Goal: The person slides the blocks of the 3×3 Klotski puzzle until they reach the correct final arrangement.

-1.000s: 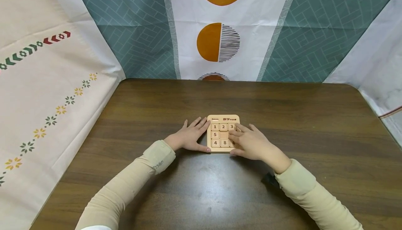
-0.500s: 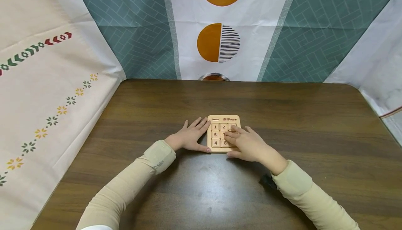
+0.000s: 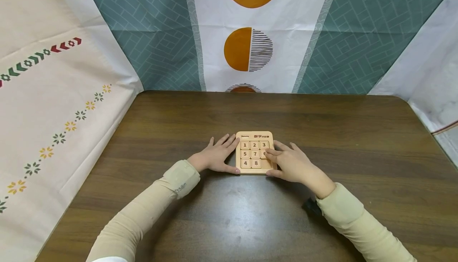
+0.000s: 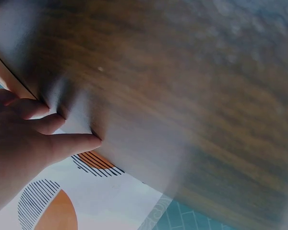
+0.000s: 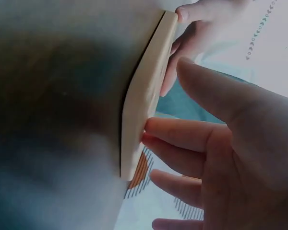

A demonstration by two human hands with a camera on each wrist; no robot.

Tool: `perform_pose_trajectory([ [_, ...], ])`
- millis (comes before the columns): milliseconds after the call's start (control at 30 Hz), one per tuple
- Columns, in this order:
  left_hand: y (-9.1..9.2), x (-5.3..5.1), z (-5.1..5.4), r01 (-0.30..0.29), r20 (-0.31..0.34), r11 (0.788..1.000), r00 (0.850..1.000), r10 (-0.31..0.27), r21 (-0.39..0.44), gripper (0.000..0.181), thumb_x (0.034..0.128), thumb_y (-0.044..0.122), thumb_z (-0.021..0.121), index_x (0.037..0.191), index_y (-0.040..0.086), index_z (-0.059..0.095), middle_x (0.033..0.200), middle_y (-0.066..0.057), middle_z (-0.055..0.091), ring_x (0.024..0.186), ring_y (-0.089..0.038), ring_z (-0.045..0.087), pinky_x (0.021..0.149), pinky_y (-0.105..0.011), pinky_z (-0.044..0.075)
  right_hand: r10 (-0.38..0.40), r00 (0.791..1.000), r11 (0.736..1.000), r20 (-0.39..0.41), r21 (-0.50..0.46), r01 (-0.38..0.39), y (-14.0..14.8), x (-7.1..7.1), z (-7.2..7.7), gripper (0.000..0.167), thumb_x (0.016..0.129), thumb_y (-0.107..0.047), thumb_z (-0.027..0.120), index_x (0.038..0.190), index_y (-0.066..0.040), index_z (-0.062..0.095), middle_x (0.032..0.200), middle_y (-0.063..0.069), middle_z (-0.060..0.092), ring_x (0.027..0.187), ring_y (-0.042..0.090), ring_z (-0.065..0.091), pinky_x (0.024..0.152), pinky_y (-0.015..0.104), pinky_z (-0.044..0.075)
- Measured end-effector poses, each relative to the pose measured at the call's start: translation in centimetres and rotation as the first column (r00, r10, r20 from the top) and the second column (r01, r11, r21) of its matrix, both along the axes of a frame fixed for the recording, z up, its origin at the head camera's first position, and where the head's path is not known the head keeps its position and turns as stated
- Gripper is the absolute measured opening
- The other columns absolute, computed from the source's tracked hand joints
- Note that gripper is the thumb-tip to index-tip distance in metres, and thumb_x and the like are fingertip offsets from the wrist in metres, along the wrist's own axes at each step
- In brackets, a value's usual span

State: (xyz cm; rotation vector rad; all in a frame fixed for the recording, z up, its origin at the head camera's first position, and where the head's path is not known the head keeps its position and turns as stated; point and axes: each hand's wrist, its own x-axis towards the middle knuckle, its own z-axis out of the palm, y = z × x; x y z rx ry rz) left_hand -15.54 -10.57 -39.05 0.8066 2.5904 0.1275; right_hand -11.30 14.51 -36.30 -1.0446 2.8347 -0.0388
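A wooden number sliding puzzle [image 3: 249, 133] lies flat on the table in the head view. Its tiles read 1, 2, 3, then 5, 7, 6, then 4 and 8, with a gap at the lower right. Along the puzzle's left edge rests my left hand [image 3: 217, 156], fingers spread and thumb at the lower left corner. My right hand [image 3: 295, 164] comes in from the right; two fingertips touch the 6 tile [image 3: 264, 154], partly covering it. The right wrist view shows those fingers [image 5: 180, 132] nearly straight against the puzzle's top, with the thumb held apart.
The brown wooden table [image 3: 179, 115] extends around the puzzle on all sides. A patterned cloth [image 3: 161, 47] hangs behind its far edge, and a white embroidered cloth [image 3: 53, 166] borders the left. Beside the right wrist is a small black object [image 3: 311, 206].
The 7 tile has slid left into the centre gap, then the 6 tile has moved up from the lower right. My right hand shifted left, then back right. My left hand stays put.
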Motion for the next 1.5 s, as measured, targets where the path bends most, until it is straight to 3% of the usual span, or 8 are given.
perform_pose_trajectory([
  [300, 0.0, 0.0, 0.0, -0.008, 0.001, 1.000, 1.000, 0.008, -0.002, 0.104, 0.0752, 0.071, 0.050, 0.148, 0.016, -0.001, 0.152, -0.006, -0.003, 0.138, -0.024, -0.005, 0.101, -0.061, 0.005, 0.154, 0.986, 0.987, 0.070, -0.067, -0.149, -0.7, 1.3, 0.0, 0.063, 0.083, -0.047, 0.060, 0.131, -0.008, 0.051, 0.135, 0.007, 0.047, 0.130, 0.032, 0.030, 0.096, 0.061, 0.024],
  [633, 0.0, 0.1, 0.0, -0.012, 0.001, 1.000, 1.000, 0.012, -0.003, 0.105, 0.0745, 0.072, 0.050, 0.148, 0.016, -0.001, 0.152, -0.006, -0.003, 0.138, -0.023, -0.006, 0.102, -0.061, 0.004, 0.102, 0.991, 0.993, 0.081, -0.071, -0.096, 1.2, 1.3, 0.2, 0.057, 0.082, -0.042, 0.063, 0.127, -0.007, 0.056, 0.130, 0.007, 0.052, 0.129, 0.033, 0.033, 0.095, 0.062, 0.025],
  [933, 0.2, 0.0, 0.0, -0.017, 0.004, 1.000, 1.000, 0.017, -0.014, 0.105, 0.0746, 0.072, 0.050, 0.148, 0.016, -0.001, 0.152, -0.006, -0.003, 0.138, -0.023, -0.005, 0.102, -0.061, 0.005, 0.124, 0.988, 0.990, 0.089, -0.085, -0.117, -0.7, 0.1, -0.3, 0.063, 0.084, -0.045, 0.060, 0.133, -0.007, 0.049, 0.138, 0.007, 0.043, 0.132, 0.032, 0.028, 0.096, 0.061, 0.023],
  [1100, 0.1, 0.1, 0.0, -0.011, 0.002, 1.000, 1.000, 0.011, -0.012, 0.105, 0.0745, 0.072, 0.050, 0.148, 0.016, -0.001, 0.152, -0.006, -0.003, 0.138, -0.024, -0.005, 0.102, -0.061, 0.005, 0.147, 0.982, 0.987, 0.120, -0.083, -0.138, -0.7, 1.0, -0.4, 0.061, 0.084, -0.043, 0.060, 0.132, -0.006, 0.049, 0.138, 0.007, 0.043, 0.132, 0.031, 0.028, 0.097, 0.060, 0.023],
  [1300, 0.1, 0.1, 0.1, -0.009, -0.002, 1.000, 1.000, 0.009, -0.011, 0.105, 0.0747, 0.072, 0.050, 0.148, 0.016, -0.001, 0.152, -0.006, -0.003, 0.138, -0.024, -0.005, 0.102, -0.061, 0.005, 0.175, 0.979, 0.982, 0.103, -0.093, -0.166, -0.4, 1.9, -0.3, 0.061, 0.084, -0.045, 0.059, 0.130, -0.005, 0.051, 0.137, 0.008, 0.045, 0.131, 0.031, 0.029, 0.097, 0.060, 0.024],
  [1500, 0.0, 0.1, 0.1, -0.009, 0.007, 1.000, 1.000, 0.009, -0.002, 0.105, 0.0748, 0.071, 0.050, 0.148, 0.016, -0.001, 0.152, -0.006, -0.003, 0.138, -0.023, -0.006, 0.102, -0.061, 0.004, 0.079, 0.996, 0.993, 0.045, -0.092, -0.074, 0.7, 0.9, 0.2, 0.061, 0.082, -0.042, 0.063, 0.130, -0.005, 0.052, 0.134, 0.010, 0.047, 0.130, 0.033, 0.029, 0.096, 0.061, 0.024],
])
